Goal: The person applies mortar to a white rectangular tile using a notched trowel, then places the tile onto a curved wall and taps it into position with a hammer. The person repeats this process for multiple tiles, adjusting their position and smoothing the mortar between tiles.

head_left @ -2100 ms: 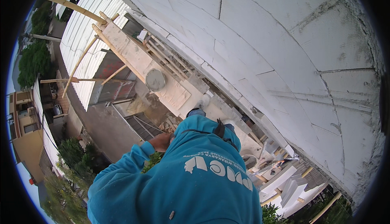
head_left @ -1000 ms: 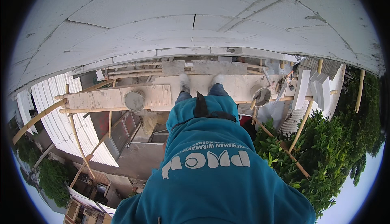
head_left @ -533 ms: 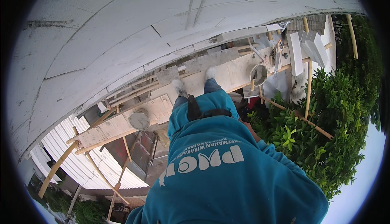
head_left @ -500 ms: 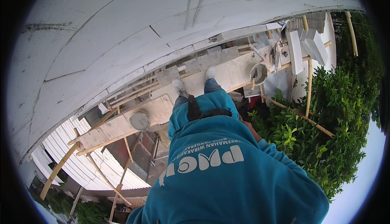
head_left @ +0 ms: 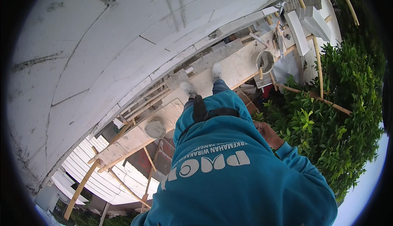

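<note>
Teal sweatshirt (head_left: pixel 233 193) lies beside the partly curled right hand (head_left: pixel 269 135).

Bold white lettering (head_left: pixel 213 163) stands inverted on the teal long-sleeved fabric sweatshirt (head_left: pixel 241 197) at six o'clock; smaller white lines adjoin toward twelve.
</note>
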A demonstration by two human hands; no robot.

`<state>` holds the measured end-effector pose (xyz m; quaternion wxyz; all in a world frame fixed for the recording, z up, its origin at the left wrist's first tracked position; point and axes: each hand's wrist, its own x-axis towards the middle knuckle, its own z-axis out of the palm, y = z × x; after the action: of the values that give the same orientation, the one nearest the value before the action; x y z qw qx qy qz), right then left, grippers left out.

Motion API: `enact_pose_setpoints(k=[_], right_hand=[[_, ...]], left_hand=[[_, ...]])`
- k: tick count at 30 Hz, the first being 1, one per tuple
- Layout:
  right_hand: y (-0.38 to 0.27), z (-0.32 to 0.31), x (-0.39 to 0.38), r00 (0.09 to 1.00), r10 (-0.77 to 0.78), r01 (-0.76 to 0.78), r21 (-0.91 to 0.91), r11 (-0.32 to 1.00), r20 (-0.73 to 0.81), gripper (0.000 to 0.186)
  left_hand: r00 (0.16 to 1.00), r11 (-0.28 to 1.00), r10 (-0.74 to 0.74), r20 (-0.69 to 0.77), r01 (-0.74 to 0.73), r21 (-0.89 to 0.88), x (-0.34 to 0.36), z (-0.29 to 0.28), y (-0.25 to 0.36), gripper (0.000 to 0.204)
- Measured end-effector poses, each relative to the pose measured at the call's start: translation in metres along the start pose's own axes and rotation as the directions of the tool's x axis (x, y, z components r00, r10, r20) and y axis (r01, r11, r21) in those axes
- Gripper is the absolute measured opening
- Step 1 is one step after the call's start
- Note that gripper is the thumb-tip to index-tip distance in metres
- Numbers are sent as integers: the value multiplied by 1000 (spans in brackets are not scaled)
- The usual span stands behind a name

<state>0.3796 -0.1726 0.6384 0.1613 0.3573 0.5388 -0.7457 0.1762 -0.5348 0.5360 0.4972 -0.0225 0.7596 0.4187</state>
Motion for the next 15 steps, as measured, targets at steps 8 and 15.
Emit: enact_pose_setpoints(k=[8, 15], right_hand=[[26, -9, 37, 989, 121, -66, -469, 881, 89, 36], [19, -1, 46, 976, 177, -77, -551, 831, 130, 43]], left_hand=[[998, 998, 26, 65, -29, 52, 11, -19, 3, 26], [990, 994, 43, 135, -56, 91, 24, -41, 6, 25]])
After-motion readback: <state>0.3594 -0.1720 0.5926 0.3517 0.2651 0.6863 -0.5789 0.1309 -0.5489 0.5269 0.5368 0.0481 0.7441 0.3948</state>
